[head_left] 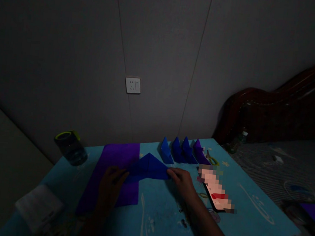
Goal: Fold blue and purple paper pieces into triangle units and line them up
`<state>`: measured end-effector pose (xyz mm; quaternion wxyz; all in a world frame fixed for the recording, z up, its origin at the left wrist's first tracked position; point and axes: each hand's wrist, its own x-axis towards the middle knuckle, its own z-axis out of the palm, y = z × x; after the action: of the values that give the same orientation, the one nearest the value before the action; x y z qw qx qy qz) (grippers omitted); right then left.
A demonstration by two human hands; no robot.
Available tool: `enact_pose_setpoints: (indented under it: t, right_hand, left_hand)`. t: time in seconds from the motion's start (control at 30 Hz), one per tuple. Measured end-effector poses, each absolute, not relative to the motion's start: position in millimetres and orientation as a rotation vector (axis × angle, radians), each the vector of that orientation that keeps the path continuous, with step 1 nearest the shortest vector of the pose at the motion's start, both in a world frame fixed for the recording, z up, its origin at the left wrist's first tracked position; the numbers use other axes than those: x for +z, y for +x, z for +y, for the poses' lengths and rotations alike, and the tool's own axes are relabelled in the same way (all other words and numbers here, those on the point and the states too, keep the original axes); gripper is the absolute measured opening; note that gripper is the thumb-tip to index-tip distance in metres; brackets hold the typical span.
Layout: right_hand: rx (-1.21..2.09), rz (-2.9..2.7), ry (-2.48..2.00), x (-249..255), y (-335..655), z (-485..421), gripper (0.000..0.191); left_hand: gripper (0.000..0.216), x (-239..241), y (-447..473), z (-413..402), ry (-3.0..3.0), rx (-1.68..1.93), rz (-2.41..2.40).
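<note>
Here at the left edge, one white packet (39, 206) lies by the near corner, and one dark cup (72, 150) with a yellow-green rim sits towards the far corner. Next along, one purple sheet (120, 153) runs in from the far edge, partly blocked by the left hand (110, 186), which pinches one end of the single blue folded paper (148, 167). That paper spans the table's middle, peak towards the far edge, its other end pinched by the right hand (179, 177). Behind, four folded shapes line the far edge: three blue ones (166, 152), then one purple one (200, 152), with yellow-handled scissors (213, 160) just beside it. One phone (214, 190), screen blurred out, lies nearer the right edge. Underneath it all, a light-blue patterned table (162, 207); behind, a grey wall (164, 52) with one socket (133, 85); rightmost, a dark headboard (281, 104) and a striped bed (261, 161).
</note>
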<state>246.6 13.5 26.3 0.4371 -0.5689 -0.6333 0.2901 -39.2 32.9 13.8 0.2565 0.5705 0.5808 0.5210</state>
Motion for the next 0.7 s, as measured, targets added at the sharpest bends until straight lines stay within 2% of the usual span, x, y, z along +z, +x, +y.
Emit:
enact_pose_setpoints:
  t: [0.23,0.7]
  right_hand:
    - [0.729,-1.459,-1.321,26.6,244.0,15.3,0.034]
    - [0.946,-1.237,-1.263,30.8,239.2,11.4,0.041]
  left_hand:
    - [0.04,17.5,-32.8,26.2,1.306,1.375,1.361]
    - [0.02,17.1,-29.8,22.2,1.542,1.511,1.329]
